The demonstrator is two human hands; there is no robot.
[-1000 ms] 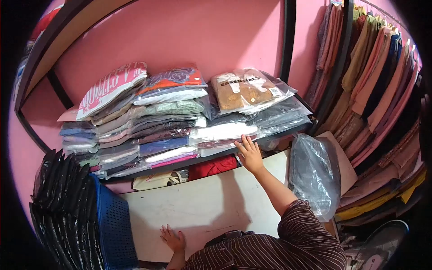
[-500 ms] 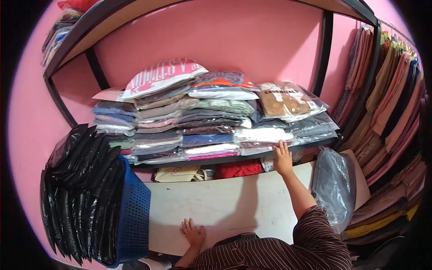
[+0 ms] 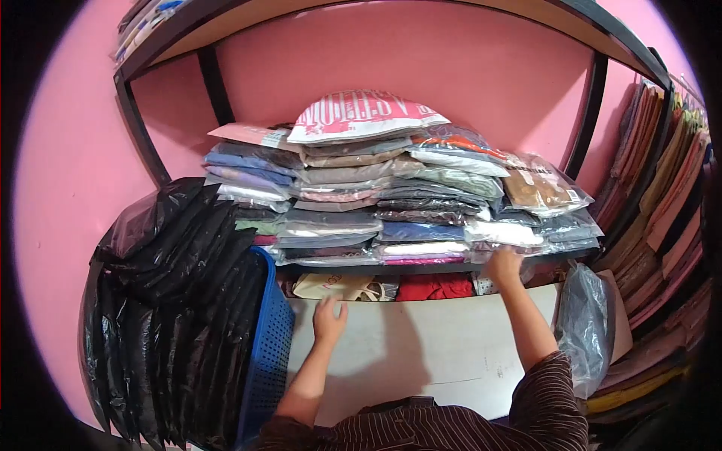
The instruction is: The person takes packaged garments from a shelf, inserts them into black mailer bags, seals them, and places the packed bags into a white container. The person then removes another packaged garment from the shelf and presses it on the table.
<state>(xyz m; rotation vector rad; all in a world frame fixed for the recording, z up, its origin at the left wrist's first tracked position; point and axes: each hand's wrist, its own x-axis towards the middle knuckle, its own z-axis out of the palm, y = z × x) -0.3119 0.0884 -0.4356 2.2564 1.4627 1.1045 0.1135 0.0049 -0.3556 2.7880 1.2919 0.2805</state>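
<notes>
My left hand (image 3: 329, 319) is raised over the back part of the white table (image 3: 451, 353), fingers apart and nothing in it. At the shelf's front edge, my right hand (image 3: 504, 264) is beside the lower packs of the stack holding a white plastic-wrapped garment (image 3: 502, 233). Its fingers are blurred and partly hidden against the packs. Several stacks of folded clothes in clear bags fill the shelf, topped by a pink and white printed pack (image 3: 365, 116) in the middle and a brown pack (image 3: 538, 184) at the right.
A blue basket (image 3: 272, 346) with many black plastic packages (image 3: 165, 323) stands left. Clear plastic bags (image 3: 585, 323) lie at the table's right end, near hanging clothes (image 3: 654, 218). Below the shelf are a cream cloth item (image 3: 335, 286) and a red one (image 3: 435, 286).
The view has swung left. My left hand has lifted from the table top and reached forward. My right hand stays near the shelf edge, its fingers now bent instead of spread.
</notes>
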